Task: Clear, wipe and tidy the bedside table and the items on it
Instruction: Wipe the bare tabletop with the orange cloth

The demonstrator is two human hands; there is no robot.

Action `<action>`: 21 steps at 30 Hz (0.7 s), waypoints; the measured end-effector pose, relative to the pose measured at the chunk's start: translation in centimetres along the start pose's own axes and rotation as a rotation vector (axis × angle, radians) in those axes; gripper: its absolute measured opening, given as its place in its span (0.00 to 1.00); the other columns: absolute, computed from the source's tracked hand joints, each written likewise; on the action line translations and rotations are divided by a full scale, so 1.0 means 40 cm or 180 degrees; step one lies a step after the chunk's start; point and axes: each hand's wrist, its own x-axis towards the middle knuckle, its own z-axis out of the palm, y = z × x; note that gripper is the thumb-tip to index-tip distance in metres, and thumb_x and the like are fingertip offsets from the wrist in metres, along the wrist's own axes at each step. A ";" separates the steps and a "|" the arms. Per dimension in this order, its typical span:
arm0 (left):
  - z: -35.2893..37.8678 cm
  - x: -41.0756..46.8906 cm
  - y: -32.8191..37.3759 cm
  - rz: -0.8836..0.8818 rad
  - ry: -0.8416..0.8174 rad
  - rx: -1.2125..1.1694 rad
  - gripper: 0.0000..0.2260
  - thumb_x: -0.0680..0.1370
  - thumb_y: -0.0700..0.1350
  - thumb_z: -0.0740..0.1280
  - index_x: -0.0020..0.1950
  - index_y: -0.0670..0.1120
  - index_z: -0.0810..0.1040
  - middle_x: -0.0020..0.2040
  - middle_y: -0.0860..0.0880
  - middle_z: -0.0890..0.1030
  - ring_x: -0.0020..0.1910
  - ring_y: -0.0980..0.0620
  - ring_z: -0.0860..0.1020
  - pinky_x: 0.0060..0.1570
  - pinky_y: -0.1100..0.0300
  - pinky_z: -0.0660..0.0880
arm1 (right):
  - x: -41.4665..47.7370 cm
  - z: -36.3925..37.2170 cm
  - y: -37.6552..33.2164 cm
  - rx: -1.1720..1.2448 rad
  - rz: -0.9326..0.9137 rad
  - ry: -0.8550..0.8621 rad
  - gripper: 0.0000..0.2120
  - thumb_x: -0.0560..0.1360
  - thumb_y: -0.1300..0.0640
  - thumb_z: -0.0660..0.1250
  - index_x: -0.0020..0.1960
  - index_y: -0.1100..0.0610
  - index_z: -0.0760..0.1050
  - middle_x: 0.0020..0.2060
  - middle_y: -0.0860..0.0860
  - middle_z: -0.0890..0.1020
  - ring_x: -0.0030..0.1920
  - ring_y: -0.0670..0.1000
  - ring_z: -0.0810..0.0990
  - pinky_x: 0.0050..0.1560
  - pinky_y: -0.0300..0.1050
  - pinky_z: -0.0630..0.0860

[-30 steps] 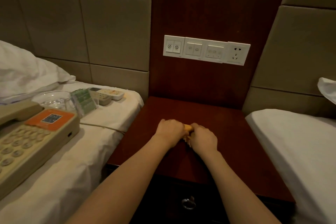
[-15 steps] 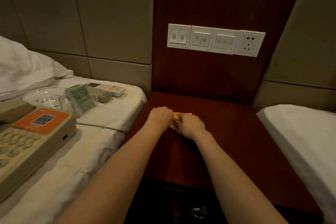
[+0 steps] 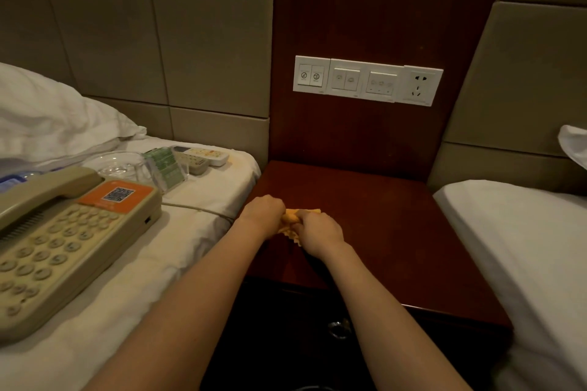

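**Head view.** Both hands meet over the left-centre of the bedside table (image 3: 397, 232). The left hand (image 3: 262, 214) and the right hand (image 3: 320, 233) are each curled round a small yellow cloth (image 3: 301, 212) bunched between them. I cannot tell whether the cloth touches the wood or sits just above it. I see nothing else on the tabletop.

The table's items lie on the bed (image 3: 190, 194) to the table's left:
- a beige telephone (image 3: 73, 232);
- a glass ashtray (image 3: 117, 165);
- a green card stand (image 3: 165, 165);
- two remote controls (image 3: 203, 159), nearest the table's back-left corner.

The telephone cord (image 3: 197, 208) crosses the sheet to the table's left edge, near the left wrist. A switch panel (image 3: 365, 81) sits on the wall above the table, and a drawer handle (image 3: 338, 327) shows below its front edge.

**Judgement.** Clearing looks done. I take the present step to be readying the cloth for wiping.

**Risks.**
- A stroke towards the table's left edge could snag the cord and drag the telephone across the soft sheet.
- The ashtray rests on yielding bedding and could slide or tip if the mattress is leaned on.
- A cloth kept this tightly bunched would likely miss the table's back edge and corners.
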 end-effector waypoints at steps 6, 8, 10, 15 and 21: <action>-0.006 -0.089 0.033 -0.0006 -0.0011 0.0003 0.09 0.77 0.41 0.62 0.54 0.40 0.77 0.54 0.40 0.78 0.54 0.41 0.77 0.49 0.52 0.73 | -0.089 -0.003 -0.011 -0.0121 -0.0078 -0.0007 0.17 0.80 0.59 0.55 0.68 0.52 0.68 0.56 0.57 0.79 0.56 0.59 0.77 0.48 0.49 0.72; -0.011 -0.123 0.053 0.0007 0.0018 0.0053 0.09 0.77 0.42 0.62 0.52 0.39 0.76 0.53 0.40 0.78 0.53 0.40 0.77 0.47 0.52 0.73 | -0.121 -0.008 -0.010 -0.0101 -0.0111 0.0012 0.16 0.79 0.60 0.56 0.65 0.52 0.71 0.53 0.56 0.79 0.52 0.57 0.78 0.43 0.47 0.71; -0.016 -0.150 0.070 0.0028 0.0013 0.0061 0.09 0.77 0.43 0.62 0.51 0.39 0.76 0.52 0.41 0.78 0.52 0.41 0.77 0.45 0.53 0.72 | -0.150 -0.013 -0.013 -0.0119 -0.0128 0.0004 0.14 0.79 0.60 0.56 0.62 0.53 0.72 0.51 0.56 0.80 0.48 0.56 0.78 0.41 0.46 0.71; -0.032 -0.208 0.109 0.0082 -0.0131 0.0044 0.13 0.77 0.46 0.63 0.34 0.45 0.65 0.34 0.49 0.68 0.40 0.47 0.72 0.41 0.58 0.71 | -0.212 -0.016 -0.011 -0.0102 -0.0088 -0.0050 0.13 0.79 0.59 0.57 0.61 0.53 0.73 0.51 0.55 0.80 0.51 0.56 0.78 0.41 0.46 0.71; -0.038 -0.261 0.140 0.0119 -0.0198 0.0009 0.15 0.77 0.46 0.63 0.32 0.46 0.63 0.32 0.50 0.67 0.35 0.49 0.70 0.38 0.58 0.71 | -0.275 -0.021 0.005 -0.0001 -0.0096 -0.0181 0.11 0.79 0.59 0.57 0.57 0.54 0.75 0.40 0.51 0.75 0.42 0.53 0.74 0.38 0.46 0.70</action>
